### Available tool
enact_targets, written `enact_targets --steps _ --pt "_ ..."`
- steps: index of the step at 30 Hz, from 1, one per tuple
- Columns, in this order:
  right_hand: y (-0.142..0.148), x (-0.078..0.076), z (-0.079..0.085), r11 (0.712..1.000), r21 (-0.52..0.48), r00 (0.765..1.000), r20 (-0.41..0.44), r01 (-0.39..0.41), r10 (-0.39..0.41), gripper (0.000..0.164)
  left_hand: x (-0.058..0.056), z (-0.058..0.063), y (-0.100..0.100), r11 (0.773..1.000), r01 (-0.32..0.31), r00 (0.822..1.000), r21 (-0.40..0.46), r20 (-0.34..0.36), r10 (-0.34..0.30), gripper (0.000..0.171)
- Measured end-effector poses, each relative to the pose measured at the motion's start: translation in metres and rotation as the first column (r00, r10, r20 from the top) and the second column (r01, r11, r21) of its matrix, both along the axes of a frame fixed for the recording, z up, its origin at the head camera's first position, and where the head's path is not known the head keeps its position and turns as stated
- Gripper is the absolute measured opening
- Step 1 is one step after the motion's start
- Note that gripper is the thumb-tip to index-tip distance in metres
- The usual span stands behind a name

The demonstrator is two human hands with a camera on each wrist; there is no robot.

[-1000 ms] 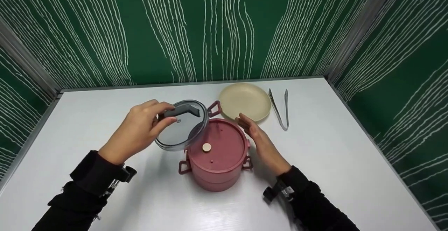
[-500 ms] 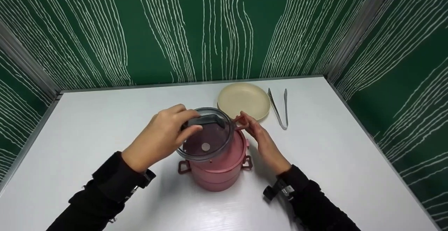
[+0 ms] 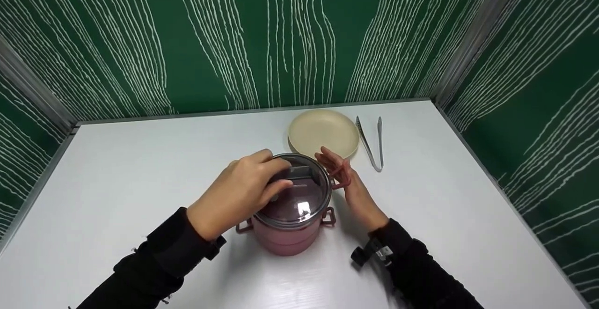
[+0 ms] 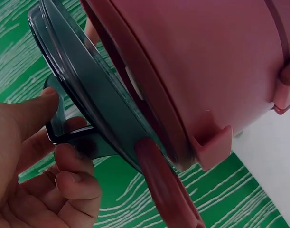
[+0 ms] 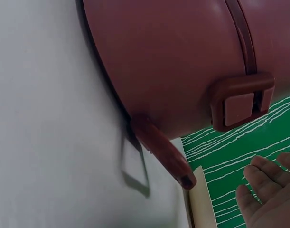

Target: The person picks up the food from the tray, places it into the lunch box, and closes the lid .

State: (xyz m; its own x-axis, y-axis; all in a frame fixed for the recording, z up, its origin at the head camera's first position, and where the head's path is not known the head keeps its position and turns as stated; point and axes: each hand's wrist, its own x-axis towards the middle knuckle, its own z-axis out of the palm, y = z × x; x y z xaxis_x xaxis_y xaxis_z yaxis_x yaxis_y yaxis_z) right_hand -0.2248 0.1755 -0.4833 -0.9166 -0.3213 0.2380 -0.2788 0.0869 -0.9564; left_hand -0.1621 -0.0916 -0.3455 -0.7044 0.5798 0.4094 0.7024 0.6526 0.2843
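In the head view my left hand [image 3: 243,185] pinches the dark grey handle [image 3: 301,173] of a clear round lid [image 3: 312,196]. Beneath it stands an upright dusty-red pot [image 3: 286,242] with side handles. The left wrist view shows a narrow gap between the lid [image 4: 95,88] and the rim of the pot [image 4: 206,61]. A red loop [image 3: 345,178] juts from the lid's right side. My right hand [image 3: 359,201] is beside the pot with fingers extended, close to that loop; the head view does not settle whether they touch. In the right wrist view my right hand [image 5: 273,194] grips nothing.
Behind the pot lies a beige round plate [image 3: 323,131]. Metal tongs [image 3: 372,147] rest to the right of it, spread apart. Green panels [image 3: 262,65] with white streaks border the white table [image 3: 154,159] at the back and sides.
My left hand has carried the lid rightward and down from the pot's upper left to over its top. The right hand has stayed nearly still.
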Motion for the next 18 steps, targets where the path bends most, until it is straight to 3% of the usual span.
enact_targets --steps 9,18 --pt "0.0025 0.0012 0.0009 0.999 0.015 0.998 0.045 0.034 -0.034 0.111 0.0012 -0.0039 0.0015 1.000 -0.002 1.000 0.006 0.008 0.002 0.022" --pt "0.0013 0.0011 0.0002 0.999 0.009 0.999 0.021 0.046 -0.046 0.107 0.0026 -0.0055 0.0013 1.000 -0.026 1.000 0.009 0.011 0.026 0.021"
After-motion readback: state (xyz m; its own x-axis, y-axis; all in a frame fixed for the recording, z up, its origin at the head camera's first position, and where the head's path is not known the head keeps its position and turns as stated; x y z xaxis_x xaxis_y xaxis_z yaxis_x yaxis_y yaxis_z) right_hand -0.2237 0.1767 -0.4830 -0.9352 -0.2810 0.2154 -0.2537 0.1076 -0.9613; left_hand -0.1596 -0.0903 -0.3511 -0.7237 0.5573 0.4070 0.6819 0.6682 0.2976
